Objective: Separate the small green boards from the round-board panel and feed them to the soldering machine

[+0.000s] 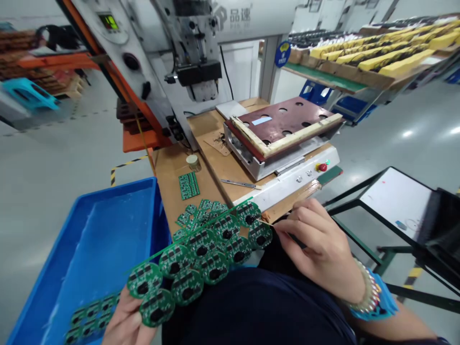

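Dark shirt nearest | circuit panel held just above it, long axis lower left to upper right, before the brown surface | left hand grip closed on lower-left end, fingers partly hidden | right hand grip pinching thin stick, tip indistinct | round green discs, black blobs
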{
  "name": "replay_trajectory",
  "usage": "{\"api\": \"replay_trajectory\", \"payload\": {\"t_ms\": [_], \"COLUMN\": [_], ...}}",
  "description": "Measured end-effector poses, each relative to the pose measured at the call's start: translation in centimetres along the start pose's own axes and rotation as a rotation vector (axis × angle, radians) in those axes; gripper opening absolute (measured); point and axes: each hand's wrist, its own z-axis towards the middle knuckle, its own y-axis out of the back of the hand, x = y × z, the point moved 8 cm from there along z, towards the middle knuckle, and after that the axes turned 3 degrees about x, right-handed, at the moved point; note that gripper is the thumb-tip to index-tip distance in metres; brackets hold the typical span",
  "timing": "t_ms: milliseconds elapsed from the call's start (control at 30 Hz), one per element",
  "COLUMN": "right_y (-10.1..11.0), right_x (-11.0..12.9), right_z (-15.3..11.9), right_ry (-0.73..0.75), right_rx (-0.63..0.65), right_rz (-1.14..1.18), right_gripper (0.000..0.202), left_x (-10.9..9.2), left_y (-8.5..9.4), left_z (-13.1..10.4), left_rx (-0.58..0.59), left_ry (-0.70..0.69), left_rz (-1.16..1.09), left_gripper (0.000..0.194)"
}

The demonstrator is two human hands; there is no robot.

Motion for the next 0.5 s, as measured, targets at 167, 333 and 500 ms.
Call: {"api": "replay_trajectory", "payload": {"t_ms": [167,333,500], "right_y": [0.0,0.1,-0.1], "right_x": [-0.1,-0.1,-0.3], "right_z": [-0.2,-0.3,-0.3], "right_ry": [-0.009,-0.021,-0.034], "right_rx": [0.007,0.003,0.01], "right_rz": [0.0,0.001,-0.009], "right_gripper": [0.012,0.012,0.01], "left_x": [0.2,-0.4,-0.3], "left_y": [0.9,-1.0,-1.1], "left_z": [-0.3,-0.5,-0.8], "left_rx": [-0.182,-0.16,-0.255], "left_ry": [-0.003,-0.03,0.008], "left_rz": [0.0,0.019,-0.003], "left_gripper": [0.053,0.048,0.046]}}
